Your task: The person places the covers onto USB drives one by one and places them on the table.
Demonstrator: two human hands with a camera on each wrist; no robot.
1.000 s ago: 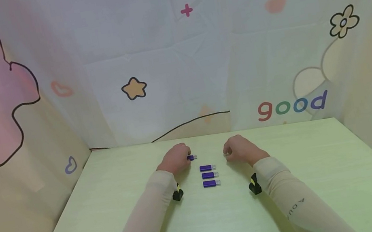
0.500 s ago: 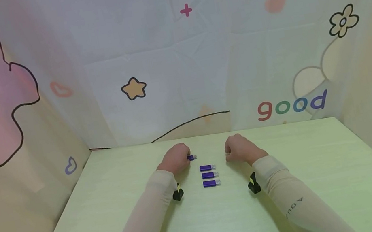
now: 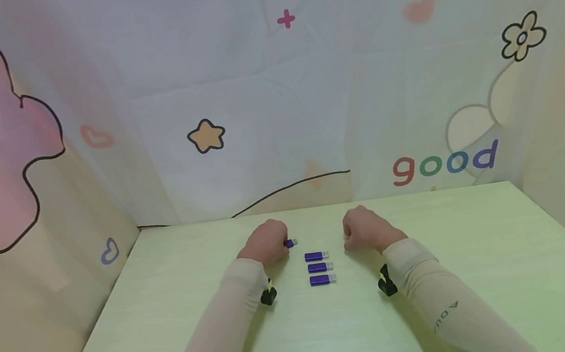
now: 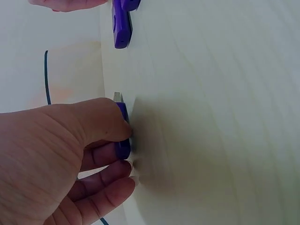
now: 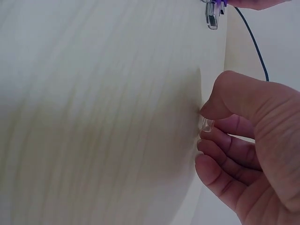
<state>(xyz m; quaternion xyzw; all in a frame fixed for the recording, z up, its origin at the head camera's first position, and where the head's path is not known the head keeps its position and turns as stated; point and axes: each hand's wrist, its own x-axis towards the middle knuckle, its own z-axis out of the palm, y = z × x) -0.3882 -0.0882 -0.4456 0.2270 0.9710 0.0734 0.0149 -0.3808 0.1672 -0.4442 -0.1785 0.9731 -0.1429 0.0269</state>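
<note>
My left hand [image 3: 264, 242] pinches a purple USB stick [image 4: 123, 151] between thumb and fingers, its bare metal plug [image 4: 118, 97] pointing toward the right hand. Across a short gap, my right hand [image 3: 368, 227] pinches a small clear plastic cap [image 5: 207, 125] between thumb and forefinger; most of the cap is covered by the thumb. Nearer to me, between the two hands, purple USB sticks lie in a column: a far one [image 3: 314, 256], a middle one [image 3: 318, 267] and a near one [image 3: 320, 280]. Each has a clear cap at its right end.
The pale wood-grain table [image 3: 310, 339] stretches around both arms. A printed cloth [image 3: 244, 82] hangs along its back edge, just beyond the hands. A black wrist camera [image 3: 268, 293] sits under the left cuff, another black wrist camera [image 3: 387, 281] under the right.
The fingers of my right hand have drawn in closer around the clear cap. In my left hand the USB stick has tilted slightly. The sticks in the column lie as before.
</note>
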